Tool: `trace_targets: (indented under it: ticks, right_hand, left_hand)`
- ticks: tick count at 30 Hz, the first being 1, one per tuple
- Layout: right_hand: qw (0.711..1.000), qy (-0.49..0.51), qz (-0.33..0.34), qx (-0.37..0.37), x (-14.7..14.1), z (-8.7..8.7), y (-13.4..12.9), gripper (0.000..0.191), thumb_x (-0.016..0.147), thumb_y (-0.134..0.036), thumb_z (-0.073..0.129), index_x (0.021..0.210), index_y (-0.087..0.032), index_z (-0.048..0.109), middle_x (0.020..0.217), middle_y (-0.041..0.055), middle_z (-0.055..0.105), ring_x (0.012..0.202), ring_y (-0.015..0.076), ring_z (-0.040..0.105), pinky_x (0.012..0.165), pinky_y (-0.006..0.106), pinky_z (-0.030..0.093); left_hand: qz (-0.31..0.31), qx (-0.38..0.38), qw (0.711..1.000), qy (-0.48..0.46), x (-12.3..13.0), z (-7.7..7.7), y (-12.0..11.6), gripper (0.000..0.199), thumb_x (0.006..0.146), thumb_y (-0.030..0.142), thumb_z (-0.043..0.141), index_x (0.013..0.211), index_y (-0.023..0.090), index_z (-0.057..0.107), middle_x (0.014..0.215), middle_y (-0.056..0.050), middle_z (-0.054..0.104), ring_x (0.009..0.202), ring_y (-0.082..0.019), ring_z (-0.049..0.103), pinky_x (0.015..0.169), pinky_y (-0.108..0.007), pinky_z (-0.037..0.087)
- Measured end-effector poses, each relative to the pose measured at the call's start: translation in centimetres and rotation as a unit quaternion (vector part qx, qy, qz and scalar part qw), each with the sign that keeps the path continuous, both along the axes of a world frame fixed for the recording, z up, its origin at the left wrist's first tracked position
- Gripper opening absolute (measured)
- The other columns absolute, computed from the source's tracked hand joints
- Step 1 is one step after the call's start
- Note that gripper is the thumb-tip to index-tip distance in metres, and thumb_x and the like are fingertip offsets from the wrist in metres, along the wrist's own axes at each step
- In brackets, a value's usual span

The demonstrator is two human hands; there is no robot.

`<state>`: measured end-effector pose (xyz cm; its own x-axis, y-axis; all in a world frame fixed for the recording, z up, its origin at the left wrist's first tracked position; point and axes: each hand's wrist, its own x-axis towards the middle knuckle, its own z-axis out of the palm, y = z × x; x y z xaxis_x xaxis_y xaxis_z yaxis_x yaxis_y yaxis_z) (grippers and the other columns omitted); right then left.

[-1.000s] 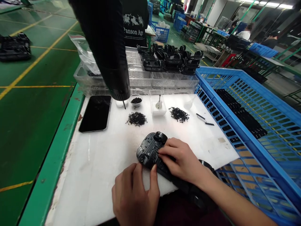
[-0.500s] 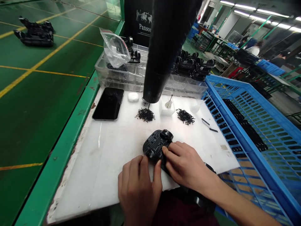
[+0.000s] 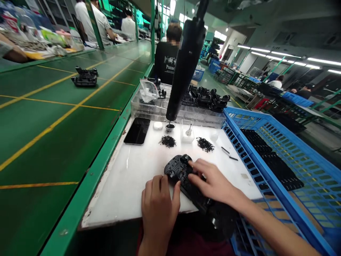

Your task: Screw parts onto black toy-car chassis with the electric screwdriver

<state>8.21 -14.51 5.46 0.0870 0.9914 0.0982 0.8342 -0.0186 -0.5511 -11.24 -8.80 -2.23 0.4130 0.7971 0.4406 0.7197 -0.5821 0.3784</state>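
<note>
A long black moulded plastic assembly (image 3: 190, 183) with rounded ends lies slanted across the near edge of the white work sheet (image 3: 144, 163). Its near end reaches over the edge towards my lap. My left hand (image 3: 160, 199) grips the left side of its far end, thumb on the near side and fingers bent at the rim. Over the assembly, my right hand (image 3: 211, 177) has its thumb and forefinger apart; the fingertips are at the top face near a round raised part, and the other fingers are partly hidden. A black electric screwdriver (image 3: 183, 67) hangs bit-down beyond the assembly.
Screws lie in a left pile (image 3: 168, 141) and a right pile (image 3: 205, 144), behind them a small bowl (image 3: 169, 128) and clear box (image 3: 187, 135). A phone (image 3: 137, 131) lies left. A blue crate (image 3: 266, 177) borders the right; similar assemblies (image 3: 205, 97) sit behind. A person (image 3: 167, 57) is ahead.
The view has tilted up, showing more of the room. My right hand's fingers have spread and lifted from their pinch on the assembly; my left hand keeps its place.
</note>
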Motion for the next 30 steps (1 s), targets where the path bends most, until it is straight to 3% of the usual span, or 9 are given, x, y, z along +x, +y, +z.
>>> trace_targets:
  ticks: [3, 5, 8, 11, 14, 17, 20, 24, 30]
  right_hand:
    - [0.979, 0.085, -0.094, 0.158, 2.0, 4.0, 2.2, 0.046, 0.097, -0.043, 0.068, 0.137, -0.022, 0.061, 0.104, 0.0064, 0.067, 0.089, 0.021, 0.063, 0.086, 0.042, 0.053]
    - [0.951, 0.164, -0.1, 0.241, 2.5, 7.3, 5.4, 0.069, 0.09, -0.049, 0.076, 0.149, -0.025, 0.05, 0.121, 0.0088, 0.065, 0.105, 0.024, 0.065, 0.095, 0.044, 0.054]
    - [0.924, 0.244, 0.002, 0.294, 1.6, 11.4, 11.7, 0.097, 0.083, -0.054, 0.082, 0.16, -0.028, 0.029, 0.137, 0.0102, 0.059, 0.124, 0.0261, 0.06, 0.107, 0.048, 0.05]
    - [0.9, 0.313, 0.098, 0.288, -0.2, 13.1, 17.0, 0.095, 0.084, -0.056, 0.08, 0.157, -0.028, 0.027, 0.127, 0.0075, 0.064, 0.119, 0.0243, 0.063, 0.107, 0.05, 0.051]
    - [0.868, 0.381, 0.116, 0.297, -1.5, 12.1, 17.5, 0.071, 0.083, -0.045, 0.08, 0.142, -0.029, 0.044, 0.104, 0.0017, 0.066, 0.099, 0.0212, 0.068, 0.099, 0.046, 0.056]
    - [0.834, 0.458, 0.116, 0.286, -1.8, 9.7, 13.4, 0.055, 0.081, -0.028, 0.075, 0.13, -0.029, 0.049, 0.085, -0.0041, 0.06, 0.07, 0.0157, 0.064, 0.074, 0.038, 0.059]
    - [0.806, 0.525, 0.087, 0.259, -1.7, 7.3, 8.3, 0.05, 0.076, -0.02, 0.073, 0.12, -0.028, 0.05, 0.078, -0.006, 0.056, 0.049, 0.0102, 0.051, 0.048, 0.028, 0.047]
    - [0.813, 0.519, 0.033, 0.264, -1.9, 4.6, 4.9, 0.043, 0.08, -0.018, 0.074, 0.114, -0.029, 0.05, 0.065, -0.01, 0.051, 0.038, 0.0082, 0.041, 0.04, 0.024, 0.04]
    - [0.823, 0.487, -0.002, 0.292, -2.2, 3.1, 5.3, 0.037, 0.082, -0.015, 0.069, 0.11, -0.03, 0.05, 0.065, -0.0107, 0.05, 0.039, 0.0085, 0.043, 0.043, 0.026, 0.044]
  left_hand:
    - [-0.004, 0.0, 1.0, -0.017, -0.1, 0.3, 0.1, 0.047, 0.096, 0.046, 0.067, 0.128, 0.014, 0.057, 0.118, -0.014, 0.064, 0.104, -0.033, 0.06, 0.085, -0.045, 0.049]
    - [-0.015, 0.002, 1.0, -0.02, 0.0, 0.4, 0.4, 0.061, 0.095, 0.05, 0.069, 0.139, 0.014, 0.051, 0.131, -0.017, 0.06, 0.113, -0.035, 0.058, 0.089, -0.047, 0.049]
    - [-0.064, 0.0, 0.998, -0.009, 0.4, 0.3, 1.2, 0.067, 0.094, 0.05, 0.069, 0.146, 0.015, 0.046, 0.14, -0.018, 0.056, 0.122, -0.037, 0.055, 0.094, -0.049, 0.05]
    - [-0.105, -0.008, 0.994, -0.005, 0.4, 0.0, 1.9, 0.065, 0.095, 0.045, 0.069, 0.148, 0.016, 0.043, 0.138, -0.016, 0.057, 0.126, -0.036, 0.054, 0.098, -0.05, 0.05]
    - [-0.112, -0.018, 0.993, -0.023, 0.0, -0.5, 2.0, 0.056, 0.098, 0.036, 0.066, 0.146, 0.017, 0.045, 0.136, -0.015, 0.06, 0.124, -0.034, 0.055, 0.099, -0.049, 0.05]
    - [-0.117, -0.022, 0.992, -0.042, -0.3, -0.6, 1.7, 0.048, 0.102, 0.033, 0.059, 0.145, 0.017, 0.047, 0.136, -0.014, 0.061, 0.123, -0.032, 0.056, 0.098, -0.048, 0.05]
    - [-0.114, -0.017, 0.993, -0.039, 0.0, -0.4, 1.5, 0.047, 0.103, 0.038, 0.059, 0.143, 0.016, 0.049, 0.135, -0.014, 0.063, 0.121, -0.032, 0.057, 0.097, -0.048, 0.049]
    - [-0.1, -0.018, 0.994, -0.03, 0.5, -0.2, 1.4, 0.042, 0.103, 0.032, 0.059, 0.141, 0.015, 0.053, 0.131, -0.013, 0.065, 0.12, -0.032, 0.058, 0.095, -0.046, 0.048]
    - [-0.099, -0.029, 0.994, -0.029, 0.6, -0.2, 1.2, 0.042, 0.104, 0.031, 0.058, 0.142, 0.016, 0.054, 0.129, -0.012, 0.067, 0.12, -0.031, 0.058, 0.094, -0.045, 0.048]
